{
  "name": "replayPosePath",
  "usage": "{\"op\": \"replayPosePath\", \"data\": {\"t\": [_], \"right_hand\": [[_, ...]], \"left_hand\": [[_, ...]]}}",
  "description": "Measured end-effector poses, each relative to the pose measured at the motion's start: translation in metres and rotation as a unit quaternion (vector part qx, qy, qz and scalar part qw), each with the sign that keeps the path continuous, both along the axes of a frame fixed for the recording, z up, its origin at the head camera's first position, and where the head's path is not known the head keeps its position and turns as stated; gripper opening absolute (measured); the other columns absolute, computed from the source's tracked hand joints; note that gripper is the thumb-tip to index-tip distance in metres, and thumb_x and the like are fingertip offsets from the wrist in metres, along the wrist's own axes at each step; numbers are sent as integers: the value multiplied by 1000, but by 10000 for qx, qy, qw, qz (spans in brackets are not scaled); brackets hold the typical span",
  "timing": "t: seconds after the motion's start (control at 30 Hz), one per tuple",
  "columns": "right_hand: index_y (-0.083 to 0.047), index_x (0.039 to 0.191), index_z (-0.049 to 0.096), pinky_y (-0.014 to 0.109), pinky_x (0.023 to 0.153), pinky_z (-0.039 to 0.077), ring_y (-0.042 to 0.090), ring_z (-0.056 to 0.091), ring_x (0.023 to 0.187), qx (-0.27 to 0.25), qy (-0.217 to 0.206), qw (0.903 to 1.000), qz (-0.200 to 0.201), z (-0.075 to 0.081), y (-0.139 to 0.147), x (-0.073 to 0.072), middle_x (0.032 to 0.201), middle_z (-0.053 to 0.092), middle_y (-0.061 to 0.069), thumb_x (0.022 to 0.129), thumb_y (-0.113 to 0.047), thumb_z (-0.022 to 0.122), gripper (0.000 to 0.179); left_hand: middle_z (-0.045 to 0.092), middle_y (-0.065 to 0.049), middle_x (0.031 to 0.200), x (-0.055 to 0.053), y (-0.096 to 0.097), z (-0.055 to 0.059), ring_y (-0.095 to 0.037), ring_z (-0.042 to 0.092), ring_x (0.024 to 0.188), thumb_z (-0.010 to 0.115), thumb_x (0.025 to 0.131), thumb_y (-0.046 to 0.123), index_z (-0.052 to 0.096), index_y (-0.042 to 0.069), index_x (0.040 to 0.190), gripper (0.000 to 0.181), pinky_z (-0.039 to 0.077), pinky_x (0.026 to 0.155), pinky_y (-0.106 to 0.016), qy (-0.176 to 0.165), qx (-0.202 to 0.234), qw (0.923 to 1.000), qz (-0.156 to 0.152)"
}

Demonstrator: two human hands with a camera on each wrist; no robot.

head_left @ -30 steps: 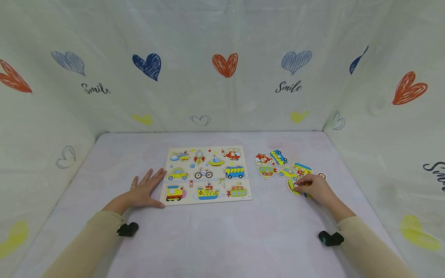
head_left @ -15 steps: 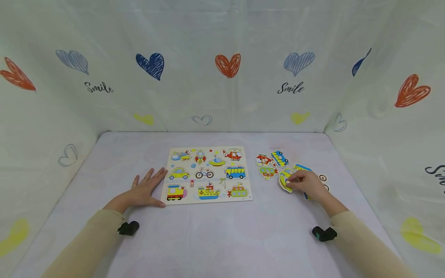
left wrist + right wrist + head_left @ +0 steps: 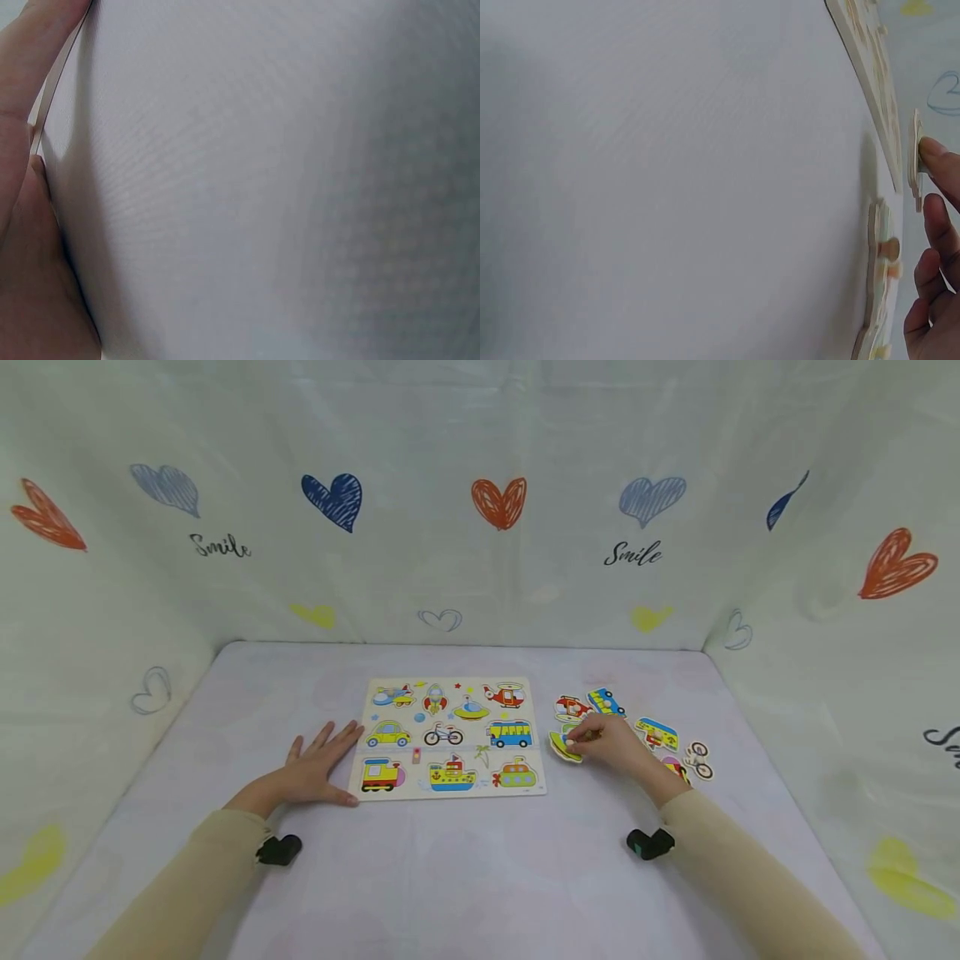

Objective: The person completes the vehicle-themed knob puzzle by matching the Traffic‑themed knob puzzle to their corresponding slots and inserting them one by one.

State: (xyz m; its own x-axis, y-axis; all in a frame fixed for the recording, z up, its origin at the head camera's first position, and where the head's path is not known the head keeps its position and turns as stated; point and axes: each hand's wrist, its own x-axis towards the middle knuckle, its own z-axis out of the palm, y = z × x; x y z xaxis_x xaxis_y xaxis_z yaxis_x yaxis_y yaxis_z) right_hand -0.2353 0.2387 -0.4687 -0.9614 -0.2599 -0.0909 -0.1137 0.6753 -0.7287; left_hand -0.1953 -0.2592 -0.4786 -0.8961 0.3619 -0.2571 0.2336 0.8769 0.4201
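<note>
Flat rect. cream wooden board [image 3: 459,751] w/ multicol. vehicle pics. Yellow-&-green saucer-shaped wooden pc [image 3: 562,748], pale edge. Whitish flat bicycle-shaped pc [image 3: 701,761] w/ dk wheels. Off-white cloth backdrop [image 3: 420,556], red/blue/yellow heart pattern & blk script. Beige sleeves [image 3: 738,864].

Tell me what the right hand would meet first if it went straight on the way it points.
The puzzle board: its right edge looks first in line from the right hand, which pinches the saucer piece. The piece looks raised, so it may pass over that edge.
</note>
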Motion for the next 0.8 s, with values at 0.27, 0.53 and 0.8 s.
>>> {"op": "replayPosePath", "data": {"t": [0.27,0.53,0.8], "right_hand": [[-14,95,78,30,62,41,21,50,78,9,22,9996,271,9,-41,-17,87,65,-2,82,-18,80,14],[-18,96,78,32,65,38,23,49,82,-56,-240,9990,376,14,-73,-35,85,63,-1,83,-21,79,13],[-16,100,79,30,65,39,21,50,81,1,-337,9959,836,13,-99,-58,86,63,0,85,-21,78,15]], "left_hand": [[7,-18,162,-1,-1,-2,-45,-8,144,82,66,59,14,11,156,122,-14,104,-71,5,-40,10000,-27],[7,-17,162,1,0,3,-44,-8,145,82,67,57,15,11,156,121,-12,104,-71,-34,-27,10000,-36],[9,-17,161,4,2,8,-45,-6,144,83,68,55,17,9,155,119,-11,104,-72,-49,-16,10000,-17]]}}
